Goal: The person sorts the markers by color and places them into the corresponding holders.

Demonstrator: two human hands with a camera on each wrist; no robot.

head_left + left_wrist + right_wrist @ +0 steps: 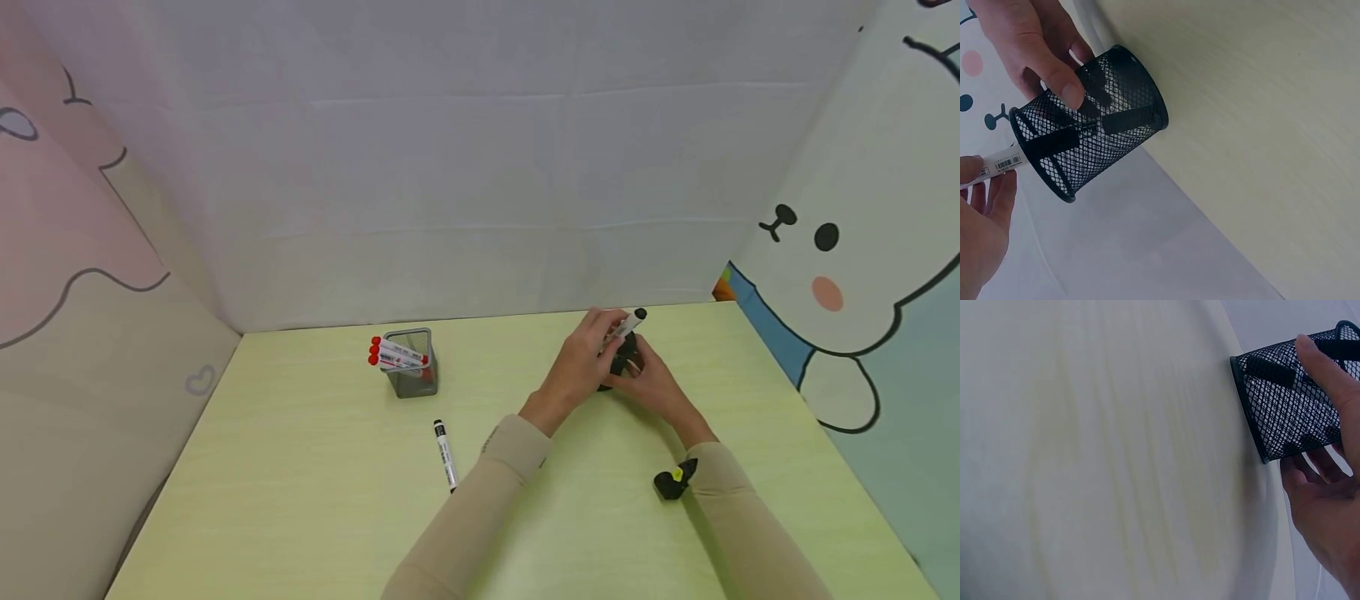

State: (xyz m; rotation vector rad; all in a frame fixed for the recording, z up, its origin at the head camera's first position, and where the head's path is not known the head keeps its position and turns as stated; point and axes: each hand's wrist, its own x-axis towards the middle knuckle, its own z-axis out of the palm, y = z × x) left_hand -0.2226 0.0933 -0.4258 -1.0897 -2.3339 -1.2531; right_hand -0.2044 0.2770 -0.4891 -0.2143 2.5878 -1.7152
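My left hand (579,365) pinches a white marker (624,327) with a black cap at the mouth of a round black mesh pen cup (621,357). In the left wrist view the marker's barcode end (1009,161) is at the cup's rim, between the left fingers (1002,194) and the mesh. My right hand (654,385) grips the cup's side, its thumb (1322,365) lying along the mesh. Dark and white marker shapes show through the cup wall (1100,103). Most of the cup is hidden by the hands in the head view.
To the left stands a square grey mesh pen cup (416,390) holding several red-capped white markers (397,353). Another black-capped white marker (445,452) lies on the pale table (300,467), near the left sleeve. A white cloth wall (480,208) rises behind the table's back edge.
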